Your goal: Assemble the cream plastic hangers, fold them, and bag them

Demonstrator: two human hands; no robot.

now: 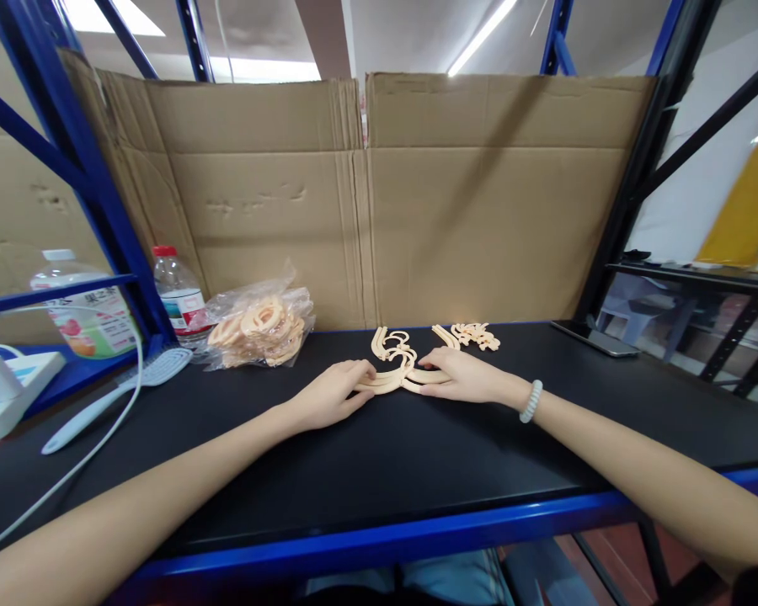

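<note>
Pale curved strips [388, 383], wood-like in colour, lie on the black tabletop between my two hands. My left hand [336, 391] is closed on the left end of these strips, thumb in front and fingers behind. On the other side, my right hand [464, 374] grips the right end between thumb and fingers; a beaded bracelet is on that wrist. Curled pale pieces [397, 341] rise from the middle of the strips and lie just behind. Farther back are a short bent strip piece [445, 337] and a cluster of small carved pieces [477, 335].
A clear plastic bag [262, 328] of pale rings and curved pieces sits back left. Near it are a red-capped bottle [180, 295], a larger jug [85, 307], a hairbrush [123, 391] and a white cable [117, 429]. Cardboard [480, 210] walls the back. A phone [597, 338] lies right.
</note>
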